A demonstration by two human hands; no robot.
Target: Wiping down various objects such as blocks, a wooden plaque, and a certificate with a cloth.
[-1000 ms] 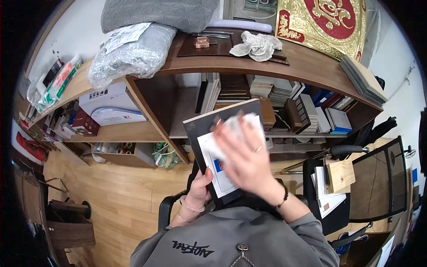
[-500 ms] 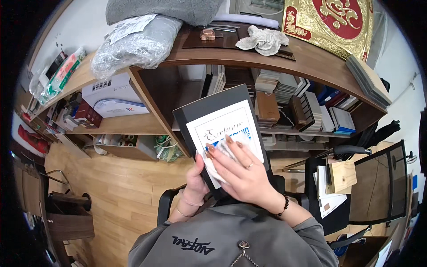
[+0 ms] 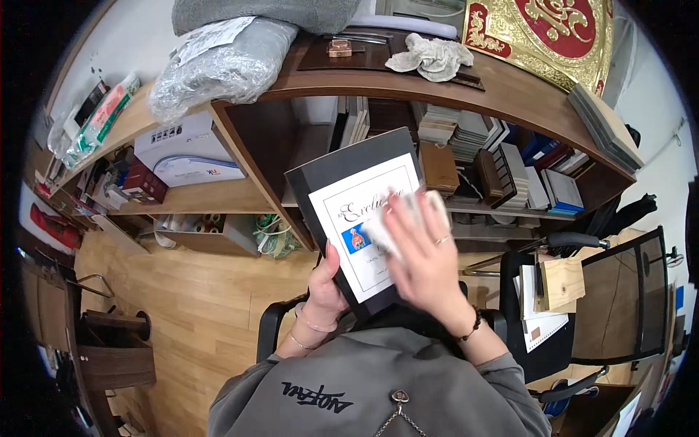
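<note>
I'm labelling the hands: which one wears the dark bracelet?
The right hand, with the white cloth, wears the dark bracelet; the left hand, holding the black board, has lighter bracelets.

Board (image 3: 342, 166) matt, looks smooth; label (image 3: 364, 258) on it flat, smooth paper. Wipe (image 3: 380, 231) soft-looking, cloth or paper — too blurred to tell. Shelf (image 3: 510, 92) wood-look w/ low sheen; floor (image 3: 196, 298) wood-look, semi-gloss. Parcel (image 3: 226, 69) in glossy, crinkled clear plastic. Plaque (image 3: 561, 29) shiny, metallic-looking, rough w/ relief. Rag (image 3: 431, 57) — rumpled matt cloth.
</note>
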